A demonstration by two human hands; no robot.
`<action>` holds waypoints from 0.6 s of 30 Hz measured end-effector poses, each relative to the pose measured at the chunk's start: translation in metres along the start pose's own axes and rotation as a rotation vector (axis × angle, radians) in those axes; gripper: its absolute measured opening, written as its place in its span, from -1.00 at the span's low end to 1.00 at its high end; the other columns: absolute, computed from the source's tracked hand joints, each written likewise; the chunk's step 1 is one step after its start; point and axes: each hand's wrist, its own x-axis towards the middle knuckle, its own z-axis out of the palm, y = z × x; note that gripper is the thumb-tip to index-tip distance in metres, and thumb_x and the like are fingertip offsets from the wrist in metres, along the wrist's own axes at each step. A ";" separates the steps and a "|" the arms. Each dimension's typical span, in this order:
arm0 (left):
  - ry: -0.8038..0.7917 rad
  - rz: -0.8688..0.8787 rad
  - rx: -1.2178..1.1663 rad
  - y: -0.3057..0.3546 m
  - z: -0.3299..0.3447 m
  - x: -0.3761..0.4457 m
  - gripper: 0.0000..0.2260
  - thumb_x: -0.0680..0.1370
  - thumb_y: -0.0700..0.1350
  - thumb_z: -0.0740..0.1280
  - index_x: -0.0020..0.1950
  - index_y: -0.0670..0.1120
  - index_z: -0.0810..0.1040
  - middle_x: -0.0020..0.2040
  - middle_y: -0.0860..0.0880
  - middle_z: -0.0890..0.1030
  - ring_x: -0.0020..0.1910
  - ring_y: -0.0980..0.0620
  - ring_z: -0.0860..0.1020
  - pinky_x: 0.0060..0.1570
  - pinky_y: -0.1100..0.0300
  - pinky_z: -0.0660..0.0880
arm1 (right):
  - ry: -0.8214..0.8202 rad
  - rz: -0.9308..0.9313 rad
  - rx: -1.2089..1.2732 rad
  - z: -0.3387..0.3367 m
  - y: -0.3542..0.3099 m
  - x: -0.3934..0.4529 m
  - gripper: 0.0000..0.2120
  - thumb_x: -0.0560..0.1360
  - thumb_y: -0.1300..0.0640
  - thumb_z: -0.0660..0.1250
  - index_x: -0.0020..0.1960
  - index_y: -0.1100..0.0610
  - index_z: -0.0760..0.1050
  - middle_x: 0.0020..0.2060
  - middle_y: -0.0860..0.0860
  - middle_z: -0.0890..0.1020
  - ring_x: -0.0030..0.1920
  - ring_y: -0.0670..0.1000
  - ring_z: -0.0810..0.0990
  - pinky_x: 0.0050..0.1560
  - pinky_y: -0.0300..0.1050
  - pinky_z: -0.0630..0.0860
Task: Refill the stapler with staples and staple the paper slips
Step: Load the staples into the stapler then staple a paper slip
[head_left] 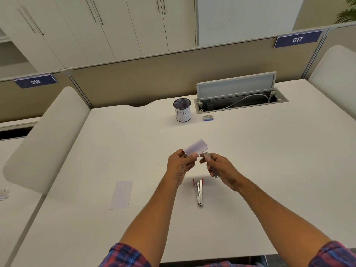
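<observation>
On the white tabletop (250, 160), at the left, 1 flat white rectangular paper slip (121, 195) is seen lying unheld; it is judged light, limp and easily creased, best lifted by an edge.

The left hand (180, 165) is seen raised, its fingers (193, 156) pinching a 2nd small white paper piece (196, 147) by its lower edge.

Below the hands, 1 red-and-silver metal stapler (198, 191) lies opened on the tabletop, untouched. It is judged stiff and fairly heavy, best taken by the body, away from the open channel.

The right hand (221, 170) holds 1 silver metal strip of staples (212, 166), fingers closed around it. The strip is judged brittle, liable to snap; a hold along its sides is advised.

Farther back stand 1 black mesh pen cup with a white label (182, 110) and 1 small blue-and-grey box (208, 117).
</observation>
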 end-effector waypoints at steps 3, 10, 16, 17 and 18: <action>-0.008 0.005 0.034 -0.001 0.000 0.000 -0.68 0.43 -0.27 0.56 0.16 -0.19 0.63 -0.06 -0.11 0.73 -0.17 -0.02 0.69 -0.13 0.18 0.60 | 0.016 -0.062 -0.054 0.000 0.002 0.001 -0.58 0.46 -0.31 0.41 0.04 0.02 0.66 -0.24 0.00 0.57 -0.24 0.02 0.47 -0.20 -0.14 0.42; 0.008 0.060 0.161 -0.004 0.002 0.001 -0.71 0.40 -0.26 0.59 0.08 -0.13 0.65 -0.07 -0.12 0.75 -0.15 -0.02 0.69 -0.12 0.18 0.61 | 0.060 -0.119 -0.049 0.005 0.000 0.003 -0.59 0.40 -0.25 0.51 -0.05 0.10 0.69 -0.25 0.02 0.61 -0.27 -0.03 0.55 -0.23 -0.17 0.46; 0.046 0.153 0.339 -0.004 0.005 0.002 -0.72 0.35 -0.25 0.63 0.00 -0.11 0.65 -0.21 -0.04 0.74 -0.27 0.07 0.67 -0.21 0.23 0.59 | 0.172 -0.108 -0.025 0.009 0.003 0.006 -0.60 0.33 -0.27 0.56 -0.14 0.07 0.71 -0.25 0.05 0.70 -0.27 -0.04 0.63 -0.26 -0.21 0.53; 0.051 0.166 0.354 -0.004 0.006 0.002 -0.72 0.35 -0.23 0.63 -0.01 -0.10 0.65 -0.22 -0.03 0.73 -0.28 0.06 0.67 -0.23 0.24 0.58 | 0.188 -0.116 -0.008 0.009 0.005 0.006 -0.60 0.33 -0.27 0.57 -0.14 0.07 0.72 -0.26 0.05 0.70 -0.27 -0.03 0.63 -0.25 -0.21 0.54; 0.053 0.175 0.362 -0.003 0.006 0.001 -0.72 0.34 -0.21 0.64 -0.03 -0.10 0.65 -0.23 -0.03 0.73 -0.28 0.06 0.67 -0.25 0.26 0.57 | 0.197 -0.124 0.014 0.009 0.006 0.007 -0.59 0.34 -0.25 0.57 -0.12 0.10 0.72 -0.26 0.07 0.69 -0.26 -0.02 0.63 -0.22 -0.20 0.56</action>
